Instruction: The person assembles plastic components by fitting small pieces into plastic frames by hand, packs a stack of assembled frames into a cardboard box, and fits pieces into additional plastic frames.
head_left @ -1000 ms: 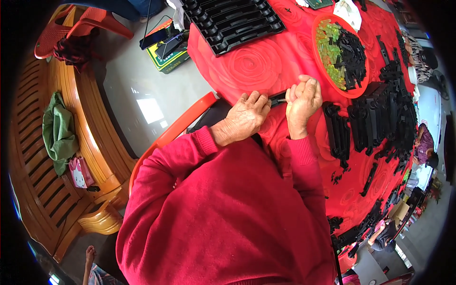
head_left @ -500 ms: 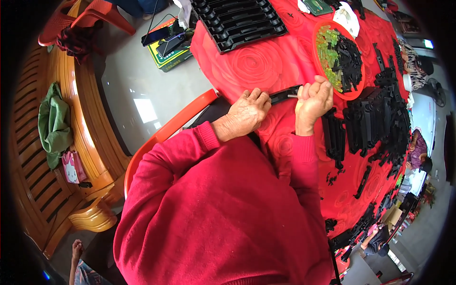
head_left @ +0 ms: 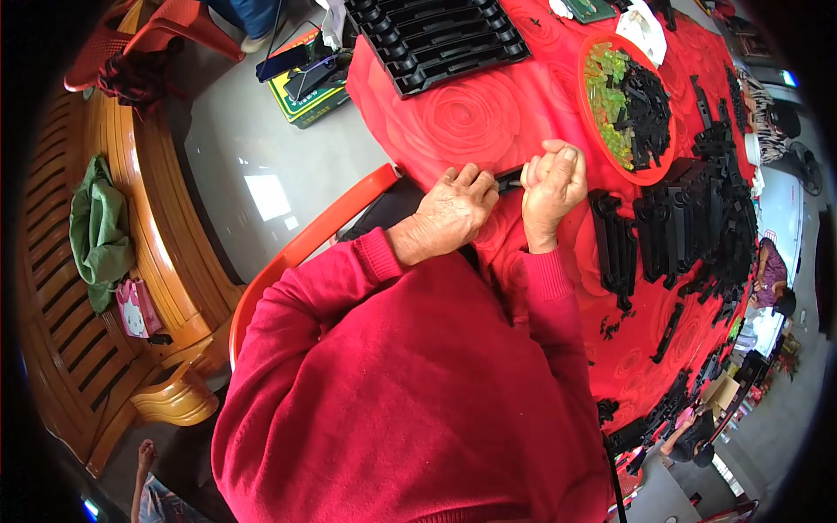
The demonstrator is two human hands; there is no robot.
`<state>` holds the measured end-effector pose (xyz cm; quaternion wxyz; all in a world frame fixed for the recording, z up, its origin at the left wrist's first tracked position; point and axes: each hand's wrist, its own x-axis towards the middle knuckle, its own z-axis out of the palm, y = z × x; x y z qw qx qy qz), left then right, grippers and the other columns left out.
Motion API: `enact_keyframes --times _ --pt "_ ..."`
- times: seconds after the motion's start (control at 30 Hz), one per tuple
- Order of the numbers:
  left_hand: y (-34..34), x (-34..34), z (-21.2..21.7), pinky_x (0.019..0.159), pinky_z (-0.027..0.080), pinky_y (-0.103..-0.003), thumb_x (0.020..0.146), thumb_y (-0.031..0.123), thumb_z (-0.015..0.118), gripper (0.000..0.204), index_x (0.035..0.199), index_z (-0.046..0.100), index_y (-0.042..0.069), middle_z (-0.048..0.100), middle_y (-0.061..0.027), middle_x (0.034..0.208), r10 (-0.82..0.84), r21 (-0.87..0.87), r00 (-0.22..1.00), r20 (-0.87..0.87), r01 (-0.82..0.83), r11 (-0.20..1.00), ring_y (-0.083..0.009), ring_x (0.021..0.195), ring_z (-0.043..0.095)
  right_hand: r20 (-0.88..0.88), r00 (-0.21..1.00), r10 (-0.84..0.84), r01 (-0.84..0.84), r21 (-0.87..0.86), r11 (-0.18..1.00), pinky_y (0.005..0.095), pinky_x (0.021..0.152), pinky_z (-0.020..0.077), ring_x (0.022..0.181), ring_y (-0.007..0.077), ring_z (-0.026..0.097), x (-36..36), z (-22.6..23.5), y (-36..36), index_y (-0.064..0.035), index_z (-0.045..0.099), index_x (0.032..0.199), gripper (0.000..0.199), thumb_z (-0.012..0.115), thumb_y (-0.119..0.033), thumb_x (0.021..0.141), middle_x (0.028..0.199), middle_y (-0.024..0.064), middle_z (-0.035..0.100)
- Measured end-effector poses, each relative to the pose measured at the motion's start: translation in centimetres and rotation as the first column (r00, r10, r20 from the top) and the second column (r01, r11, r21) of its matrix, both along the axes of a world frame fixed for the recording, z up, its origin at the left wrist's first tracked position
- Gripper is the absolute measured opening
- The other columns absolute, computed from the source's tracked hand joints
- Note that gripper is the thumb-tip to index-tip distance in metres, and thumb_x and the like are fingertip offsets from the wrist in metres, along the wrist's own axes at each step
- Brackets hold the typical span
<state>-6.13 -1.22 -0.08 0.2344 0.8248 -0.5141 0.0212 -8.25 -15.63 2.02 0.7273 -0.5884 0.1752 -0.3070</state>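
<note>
Together left hand (head_left: 455, 207) and right hand (head_left: 552, 183) grip black plastic strip (head_left: 509, 179); fingers of both curled tight over red tablecloth (head_left: 488, 113).

1. The view shifted between the earlier pictures and now: the table (head_left: 488, 113) and the hands slid up and to the right in the picture, and more of the red sleeves filled the lower part.
2. The right hand (head_left: 551, 187) rose a little above the left hand (head_left: 453, 213); earlier the two had sat nearly level.
3. The right thumb tipped upward, where before it had lain folded over the black part (head_left: 510, 179).
4. The left hand's fingers closed further over the near end of the part, and less of it showed between the hands than a second earlier.
5. The bench (head_left: 105, 288) moved toward the left rim.
</note>
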Motion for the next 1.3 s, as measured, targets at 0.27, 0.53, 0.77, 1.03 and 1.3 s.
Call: enact_keyframes --times 0.27,0.53,0.77,1.03,1.3 --pt "0.2 0.4 0.0 0.074 0.046 -0.037 0.068 0.014 0.059 0.039 0.104 0.059 -0.001 0.054 -0.0119 0.103 -0.049 -0.013 0.999 -0.014 0.048 0.999 -0.0260 0.092 0.053 -0.057 0.992 0.116 -0.118 -0.028 0.993 0.0227 0.036 0.0280 0.039 0.0053 0.029 1.4 -0.1 -0.2 -0.0016 0.052 0.087 0.029 0.040 -0.025 0.100 0.052 -0.0040 0.033" --pt "0.3 0.1 -0.2 0.071 0.047 -0.036 0.070 0.006 0.065 0.030 0.098 0.061 0.001 0.056 -0.0123 0.099 0.024 -0.274 0.994 -0.109 -0.053 0.960 -0.0276 0.085 0.054 0.122 0.984 -0.130 0.091 0.281 0.955 0.0233 0.036 0.0205 0.039 0.0053 0.021 -0.2 2.2 -3.9 -0.0022 0.052 0.091 0.023 0.038 -0.019 0.097 0.052 -0.0056 0.023" --pt "0.8 -0.4 0.9 0.065 0.048 -0.036 0.063 -0.001 0.071 0.035 0.097 0.062 -0.001 0.058 -0.0140 0.096 0.117 -0.527 0.986 -0.116 -0.161 0.834 -0.0283 0.077 0.056 0.188 0.968 -0.165 0.138 0.148 0.979 0.0206 0.037 0.0202 0.039 0.0048 0.022 -4.7 8.2 -5.1 -0.0001 0.053 0.096 0.019 0.041 -0.014 0.094 0.055 -0.0045 0.026" --pt "-1.2 -1.6 5.2 0.063 0.047 -0.033 0.062 0.000 0.071 0.036 0.097 0.063 0.000 0.059 -0.0120 0.096 0.129 -0.671 0.990 -0.064 -0.138 0.728 -0.0244 0.074 0.056 -0.109 0.994 -0.002 -0.004 -0.054 0.999 0.0183 0.039 0.0255 0.046 0.0017 0.032 -7.3 3.0 0.7 -0.0029 0.051 0.101 0.020 0.051 -0.022 0.093 0.062 -0.0047 0.041" --pt "-2.1 -2.7 5.2 0.060 0.047 -0.032 0.056 -0.002 0.073 0.040 0.095 0.064 -0.002 0.061 -0.0149 0.094 0.112 -0.721 0.994 0.002 -0.076 0.689 -0.0245 0.073 0.057 -0.127 0.992 0.026 -0.050 -0.192 0.980 0.0231 0.045 0.0247 0.051 0.0044 0.033 -8.6 4.2 1.0 -0.0022 0.052 0.087 0.022 0.055 -0.024 0.087 0.062 -0.0040 0.040"
